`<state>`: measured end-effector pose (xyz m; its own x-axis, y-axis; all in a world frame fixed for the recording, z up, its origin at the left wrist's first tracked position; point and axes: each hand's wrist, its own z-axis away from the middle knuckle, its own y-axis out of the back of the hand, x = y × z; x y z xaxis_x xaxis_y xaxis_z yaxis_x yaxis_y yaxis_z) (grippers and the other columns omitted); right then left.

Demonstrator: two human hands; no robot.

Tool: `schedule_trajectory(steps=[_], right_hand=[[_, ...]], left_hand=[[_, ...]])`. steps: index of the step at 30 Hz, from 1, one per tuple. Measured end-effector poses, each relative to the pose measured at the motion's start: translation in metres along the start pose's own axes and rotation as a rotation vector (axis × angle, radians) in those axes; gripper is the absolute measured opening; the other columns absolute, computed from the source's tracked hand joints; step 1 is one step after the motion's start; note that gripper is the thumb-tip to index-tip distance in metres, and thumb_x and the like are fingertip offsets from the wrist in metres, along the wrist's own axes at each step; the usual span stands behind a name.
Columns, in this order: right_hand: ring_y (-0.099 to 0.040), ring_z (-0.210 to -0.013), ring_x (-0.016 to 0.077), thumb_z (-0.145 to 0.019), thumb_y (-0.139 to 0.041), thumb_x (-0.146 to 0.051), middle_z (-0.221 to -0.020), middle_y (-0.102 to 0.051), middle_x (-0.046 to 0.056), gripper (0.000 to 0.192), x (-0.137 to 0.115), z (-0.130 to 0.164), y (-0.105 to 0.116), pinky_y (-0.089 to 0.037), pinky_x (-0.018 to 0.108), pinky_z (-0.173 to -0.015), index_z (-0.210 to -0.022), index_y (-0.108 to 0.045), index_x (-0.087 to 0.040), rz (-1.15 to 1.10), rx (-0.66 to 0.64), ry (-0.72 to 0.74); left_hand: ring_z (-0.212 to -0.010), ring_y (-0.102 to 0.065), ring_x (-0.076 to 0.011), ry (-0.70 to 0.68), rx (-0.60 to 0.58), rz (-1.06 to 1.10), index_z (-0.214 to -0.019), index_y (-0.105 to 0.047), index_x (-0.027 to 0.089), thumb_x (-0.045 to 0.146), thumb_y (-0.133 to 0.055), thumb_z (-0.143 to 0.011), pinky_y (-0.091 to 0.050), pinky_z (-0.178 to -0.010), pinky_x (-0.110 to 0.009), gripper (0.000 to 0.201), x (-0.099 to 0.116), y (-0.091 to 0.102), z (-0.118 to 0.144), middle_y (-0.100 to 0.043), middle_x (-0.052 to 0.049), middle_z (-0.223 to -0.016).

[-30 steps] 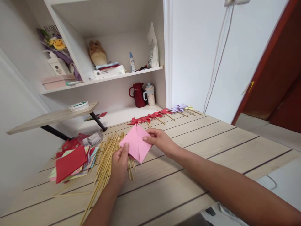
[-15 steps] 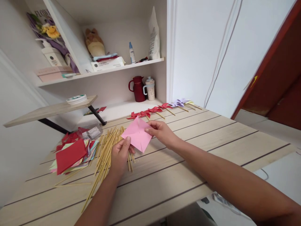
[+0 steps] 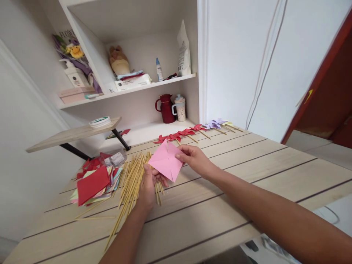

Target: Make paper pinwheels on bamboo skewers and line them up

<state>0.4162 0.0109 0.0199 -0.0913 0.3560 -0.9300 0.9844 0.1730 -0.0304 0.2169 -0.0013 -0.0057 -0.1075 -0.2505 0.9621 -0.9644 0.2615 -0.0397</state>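
A square sheet of pink paper (image 3: pixel 165 163) is held above the table, turned so its corners point up, down and sideways. Slits run in from its top and bottom corners, and faint creases cross it. My right hand (image 3: pixel 196 158) pinches its right corner between thumb and fingers. At the left corner, my left hand (image 3: pixel 150 187) has its thumb apart from its fingers, which extend beneath the paper's lower left edge. Behind the left hand lies a loose pile of thin wooden sticks (image 3: pixel 134 176).
Finished red pinwheels (image 3: pixel 185 132) and purple pinwheels (image 3: pixel 216 124) on sticks line the table's back edge. At left lies a stack of coloured paper (image 3: pixel 93 185) beside a plastic packet (image 3: pixel 114 158). A small raised shelf (image 3: pixel 74 134), a red jug (image 3: pixel 167 109) and a cup (image 3: pixel 180 109) stand behind.
My left thumb has come off the pink paper and its fingers have spread below it. The right hand keeps its pinch. The whole view has shifted, moving things slightly right and down.
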Motion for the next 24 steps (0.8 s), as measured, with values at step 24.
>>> schedule_trajectory(steps=[24], right_hand=[[-0.055,-0.064,0.0136,-0.082,-0.07,-0.037,-0.072,-0.061,-0.001,0.027,-0.016,-0.006,0.022,-0.043,0.026,-0.06,-0.101,-0.066,-0.018,-0.018,-0.112,-0.045]], left_hand=[[-0.086,-0.062,-0.021,-0.056,0.069,0.089,-0.105,-0.072,0.018,0.068,-0.052,-0.088,-0.05,-0.075,-0.031,0.056,0.004,0.0,-0.003,-0.073,-0.009,-0.102]])
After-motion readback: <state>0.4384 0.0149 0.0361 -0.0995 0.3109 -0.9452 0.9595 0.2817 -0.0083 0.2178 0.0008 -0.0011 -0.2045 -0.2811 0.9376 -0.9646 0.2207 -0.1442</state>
